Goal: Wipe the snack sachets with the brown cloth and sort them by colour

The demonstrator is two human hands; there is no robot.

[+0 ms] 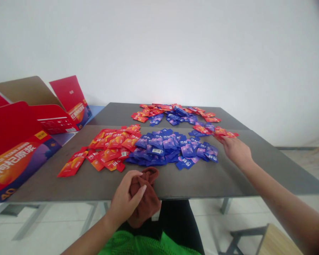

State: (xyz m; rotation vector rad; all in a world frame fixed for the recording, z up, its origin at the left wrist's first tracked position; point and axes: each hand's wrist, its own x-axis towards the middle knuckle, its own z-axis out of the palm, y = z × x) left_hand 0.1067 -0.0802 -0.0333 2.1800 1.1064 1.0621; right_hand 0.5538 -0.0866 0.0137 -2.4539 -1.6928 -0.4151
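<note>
My left hand (pixel 129 198) is closed around a bunched brown cloth (pixel 146 203) at the table's front edge, and part of the cloth hangs below it. To the right, my right hand (pixel 232 148) reaches over the table with its fingers together at a red sachet (pixel 220 131). Its fingertips are partly hidden. A heap of red and orange sachets (pixel 111 143) lies left of the middle. Beside it is a heap of blue and purple sachets (pixel 159 145). Farther back, a mixed pile (pixel 172 111) holds both colours.
Two open red cardboard boxes, a near one (pixel 16 156) and a farther one (pixel 63 113), stand at the left. The grey table (pixel 202 184) ends at a straight front edge. A wooden stool (pixel 276 241) stands on the floor at the lower right. Behind rises a white wall (pixel 159 49).
</note>
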